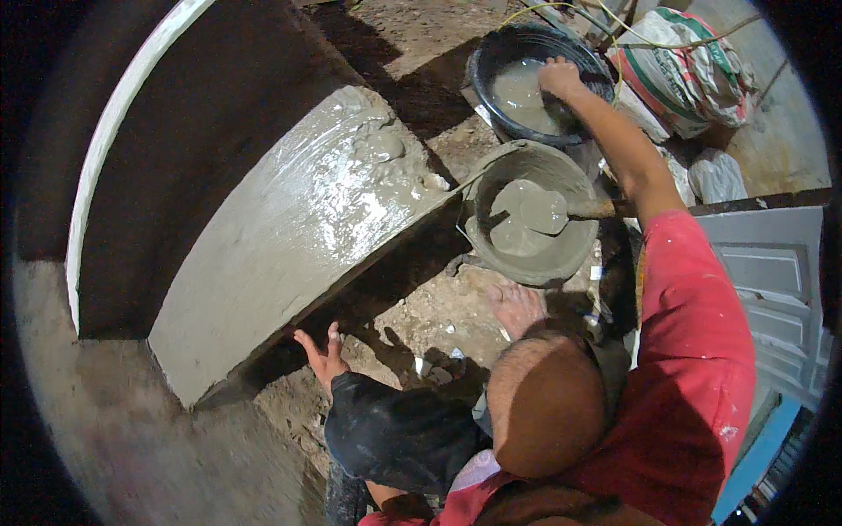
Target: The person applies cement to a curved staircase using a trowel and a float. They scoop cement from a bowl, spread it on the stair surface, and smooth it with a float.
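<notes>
My right hand [559, 77] reaches over the black basin [485, 88], which holds cloudy grey water [519, 92]. Its fingers are curled together, and whatever they may hold is hidden. My left hand [323, 355], empty with its fingers apart, is by the lower edge of a slab [289, 210] coated in wet, shiny grey mortar. A thick lump of mortar [379, 145] sits near the slab's far end. Between slab and basin stands a mortar-smeared bucket [574, 175]. A trowel with a wooden handle [591, 209] rests in it, its blade lying in the wet mix.
My bare foot [517, 309] and bent knee [544, 403] are close to the bucket. Stuffed sacks [688, 74] and a yellow hose [618, 61] lie beyond the basin. On the right is a white panelled piece [763, 272]. Rubble and small white chips [457, 353] cover the ground.
</notes>
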`<state>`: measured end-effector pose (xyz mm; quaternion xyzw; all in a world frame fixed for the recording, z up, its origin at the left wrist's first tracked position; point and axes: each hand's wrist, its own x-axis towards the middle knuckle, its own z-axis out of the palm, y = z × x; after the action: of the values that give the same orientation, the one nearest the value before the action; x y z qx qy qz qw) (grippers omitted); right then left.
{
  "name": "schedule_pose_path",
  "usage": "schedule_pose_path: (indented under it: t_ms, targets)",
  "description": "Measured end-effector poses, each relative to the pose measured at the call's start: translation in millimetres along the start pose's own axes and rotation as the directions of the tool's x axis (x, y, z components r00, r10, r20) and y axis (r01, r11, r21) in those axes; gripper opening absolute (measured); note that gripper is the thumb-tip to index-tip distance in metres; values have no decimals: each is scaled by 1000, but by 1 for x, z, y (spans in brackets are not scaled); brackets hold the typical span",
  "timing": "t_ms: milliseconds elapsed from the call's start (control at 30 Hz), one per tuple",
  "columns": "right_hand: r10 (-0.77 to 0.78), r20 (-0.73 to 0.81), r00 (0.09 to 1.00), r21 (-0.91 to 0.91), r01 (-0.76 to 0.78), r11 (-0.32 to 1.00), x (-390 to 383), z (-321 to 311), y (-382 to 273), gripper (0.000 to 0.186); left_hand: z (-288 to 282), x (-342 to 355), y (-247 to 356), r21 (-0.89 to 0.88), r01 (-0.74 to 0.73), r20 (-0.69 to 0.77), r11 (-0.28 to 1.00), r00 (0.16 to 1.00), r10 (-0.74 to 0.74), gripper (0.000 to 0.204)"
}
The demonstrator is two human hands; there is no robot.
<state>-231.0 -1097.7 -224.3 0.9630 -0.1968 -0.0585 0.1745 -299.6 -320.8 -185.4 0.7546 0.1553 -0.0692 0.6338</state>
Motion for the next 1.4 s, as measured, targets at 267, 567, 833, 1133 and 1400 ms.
schedule_pose_path:
  t_ms: [267, 567, 833, 1133, 1400]
  targets:
    - [-85, 343, 936, 466, -91, 880, 45, 10, -65, 31, 7, -16, 28, 68, 8, 2, 998, 1000, -8, 93]
    - [-526, 225, 820, 781, 171, 601, 64, 56, -25, 23, 33, -33, 34, -170, -34, -6, 985, 999, 33, 86]
    - [-281, 194, 940, 506, 150, 849, 55, 31, -4, 24, 25, -29, 35, -125, -65, 42, 990, 997, 70, 82]
    - [-102, 249, 963, 419, -12, 908, 5, 4, -13, 32, 13, -17, 17, 60, 16, 52, 998, 998, -19, 76]
    - [32, 502, 864, 531, -337, 778, -32, -16, -36, 42, 7, -14, 9, 162, 48, 37, 986, 998, -55, 83]
